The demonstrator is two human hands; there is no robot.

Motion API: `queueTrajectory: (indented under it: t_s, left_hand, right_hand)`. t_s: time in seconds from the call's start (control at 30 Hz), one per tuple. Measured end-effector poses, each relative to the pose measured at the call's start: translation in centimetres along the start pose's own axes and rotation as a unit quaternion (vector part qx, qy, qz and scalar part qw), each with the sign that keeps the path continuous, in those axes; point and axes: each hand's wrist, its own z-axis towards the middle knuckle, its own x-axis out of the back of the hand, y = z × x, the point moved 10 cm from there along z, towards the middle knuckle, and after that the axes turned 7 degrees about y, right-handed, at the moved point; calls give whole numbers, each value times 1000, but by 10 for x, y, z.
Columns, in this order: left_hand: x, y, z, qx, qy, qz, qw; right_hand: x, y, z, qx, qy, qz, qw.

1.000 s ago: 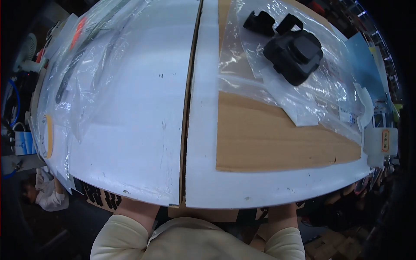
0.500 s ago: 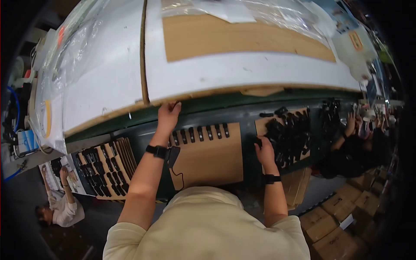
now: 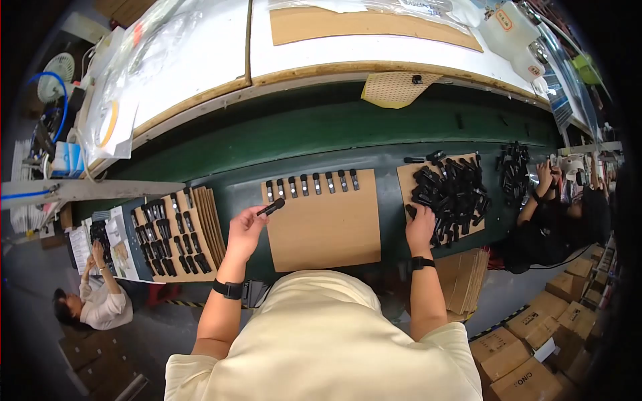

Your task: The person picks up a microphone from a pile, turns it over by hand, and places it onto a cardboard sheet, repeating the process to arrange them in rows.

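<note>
The left hand (image 3: 246, 228) has its grip clamped on a black part (image 3: 271, 206), tilted over the upper left corner of a brown sheet (image 3: 324, 234), just below the near end of a row (image 3: 316, 184) of eight similar parts lined up along the sheet's far edge. The right hand (image 3: 420, 227) is at the left edge of a heap (image 3: 451, 190) of black parts; a dark piece shows at its fingertips, but I cannot tell whether its grip is closed on it. The heap lies on a second sheet (image 3: 410, 178), apart from the first on the dark green counter (image 3: 388, 200). To the left, a board (image 3: 175, 248) carries more parts in rows. A smaller heap (image 3: 513, 170) lies at the right, near a co-worker (image 3: 558, 220) in black.
</note>
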Motion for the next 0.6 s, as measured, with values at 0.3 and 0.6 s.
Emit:
queueTrajectory:
  t_s: [0.3, 0.6]
  left_hand:
    - [-23, 79, -40, -106, -52, -26, 993]
    - [-36, 141, -82, -227, -98, 5, 969]
  right_hand:
    - [18, -6, -6, -17, 60, -27, 998]
    - [88, -155, -5, 23, -99, 442, 891]
